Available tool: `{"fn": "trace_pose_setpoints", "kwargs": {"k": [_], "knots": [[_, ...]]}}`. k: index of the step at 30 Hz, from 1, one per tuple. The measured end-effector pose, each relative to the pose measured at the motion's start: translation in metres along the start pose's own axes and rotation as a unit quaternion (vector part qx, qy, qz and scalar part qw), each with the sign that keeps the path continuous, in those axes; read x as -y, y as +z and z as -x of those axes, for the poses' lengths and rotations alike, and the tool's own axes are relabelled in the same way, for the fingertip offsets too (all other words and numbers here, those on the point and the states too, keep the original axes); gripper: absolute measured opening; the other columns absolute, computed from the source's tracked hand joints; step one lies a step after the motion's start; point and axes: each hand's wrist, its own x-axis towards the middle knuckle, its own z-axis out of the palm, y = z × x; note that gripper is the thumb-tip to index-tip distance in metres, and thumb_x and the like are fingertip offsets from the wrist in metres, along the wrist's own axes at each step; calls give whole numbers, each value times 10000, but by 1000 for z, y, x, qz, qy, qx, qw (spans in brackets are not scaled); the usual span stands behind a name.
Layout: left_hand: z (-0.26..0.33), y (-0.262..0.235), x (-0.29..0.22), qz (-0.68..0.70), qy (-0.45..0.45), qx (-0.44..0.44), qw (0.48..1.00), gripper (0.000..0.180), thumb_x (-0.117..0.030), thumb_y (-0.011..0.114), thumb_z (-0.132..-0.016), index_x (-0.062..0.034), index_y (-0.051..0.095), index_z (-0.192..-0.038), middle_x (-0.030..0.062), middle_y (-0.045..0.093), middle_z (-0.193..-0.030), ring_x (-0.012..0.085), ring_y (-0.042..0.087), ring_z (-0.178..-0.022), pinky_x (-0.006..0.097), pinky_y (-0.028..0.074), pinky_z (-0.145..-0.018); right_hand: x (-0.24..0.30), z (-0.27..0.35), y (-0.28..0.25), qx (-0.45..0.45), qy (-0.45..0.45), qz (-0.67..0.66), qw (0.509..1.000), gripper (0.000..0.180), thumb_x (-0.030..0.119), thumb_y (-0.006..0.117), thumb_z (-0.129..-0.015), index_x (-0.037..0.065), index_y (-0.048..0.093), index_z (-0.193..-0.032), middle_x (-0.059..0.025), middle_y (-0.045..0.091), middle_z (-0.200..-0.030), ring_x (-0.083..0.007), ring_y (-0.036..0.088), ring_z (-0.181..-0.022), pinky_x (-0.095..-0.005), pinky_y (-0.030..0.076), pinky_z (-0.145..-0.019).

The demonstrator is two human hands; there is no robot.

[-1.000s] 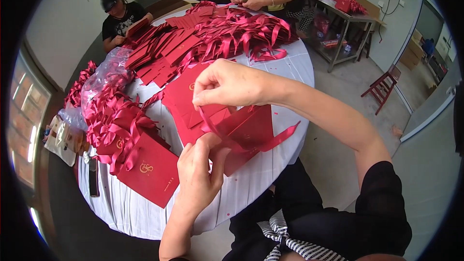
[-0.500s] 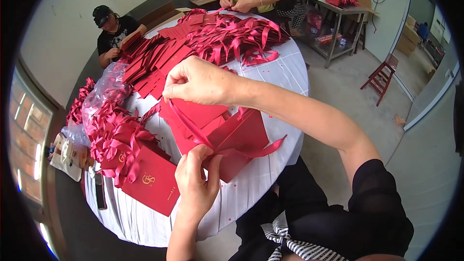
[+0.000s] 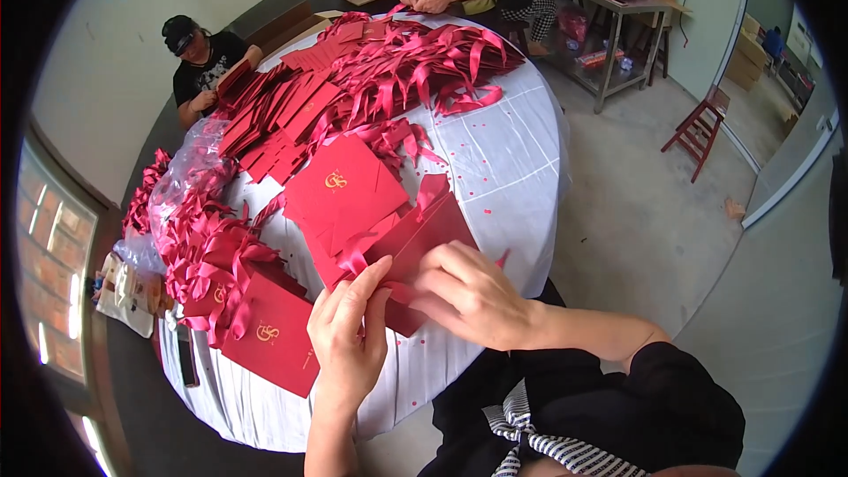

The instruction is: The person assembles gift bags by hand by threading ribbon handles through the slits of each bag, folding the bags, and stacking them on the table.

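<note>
A red paper bag (image 3: 433,234) stands tilted on the table in front of me, with a glossy red ribbon (image 3: 353,258) at its edge. My left hand (image 3: 349,327) pinches the ribbon near the bag's near-left corner, thumb against fingers. Close beside it, my right hand (image 3: 468,296) is at the bag's near side, its fingertips smeared by motion near the ribbon's other part. Whether those fingers hold the ribbon is unclear. Just beyond the bag lie several flat red bags (image 3: 349,190) with a gold emblem.
A white-covered round table (image 3: 521,150) carries a big heap of red bags and ribbons (image 3: 424,71). To the left are more ribboned bags (image 3: 274,331), a plastic bag (image 3: 190,159) and a dark phone (image 3: 186,358). Two people work across the table. A red stool (image 3: 698,134) stands right.
My right hand has come down from above the bags, where it held a ribbon end stretched up, to beside my left hand. The left hand stays nearly in place.
</note>
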Motion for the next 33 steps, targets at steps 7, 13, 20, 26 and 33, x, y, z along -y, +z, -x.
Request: {"fn": "trace_pose_setpoints", "kwargs": {"k": [7,13,20,26,33], "knots": [[-8,-3,-13,-107,-31,-3,994,212,-69,733,-750,-73,683,-956,6,615,-754,138,482,-567,289,299,-614,-2,26,-44,152,281,-335,886,88,46,585,-906,-16,551,-959,-63,644,-769,-108,600,-615,-255,481,-581],[-27,-6,-21,-229,14,2,973,118,-98,732,-728,-87,626,-778,40,537,-858,217,479,-798,351,321,-708,-16,46,-80,128,239,-202,941,103,68,619,-888,-17,604,-946,-72,610,-694,-122,577,-588,-275,447,-542],[-57,1,-17,-101,-38,151,983,223,0,646,-758,6,614,-979,132,611,-860,296,551,-844,364,415,-804,-23,57,-98,3,308,-244,920,68,-15,587,-877,-48,605,-933,-97,659,-781,-114,633,-644,-220,503,-595],[-65,8,5,-18,-82,154,984,157,20,635,-768,33,583,-916,164,637,-816,317,602,-749,364,459,-729,-37,51,-93,-152,216,-354,897,77,-11,624,-864,-39,605,-932,-153,642,-960,-164,634,-839,-289,519,-770],[-64,13,15,162,-167,135,963,148,53,584,-805,58,586,-953,143,663,-838,220,645,-803,294,483,-725,-7,8,-72,-104,84,-649,749,80,94,483,-956,38,426,-945,-182,618,-864,-289,654,-824,-494,489,-887]]}}
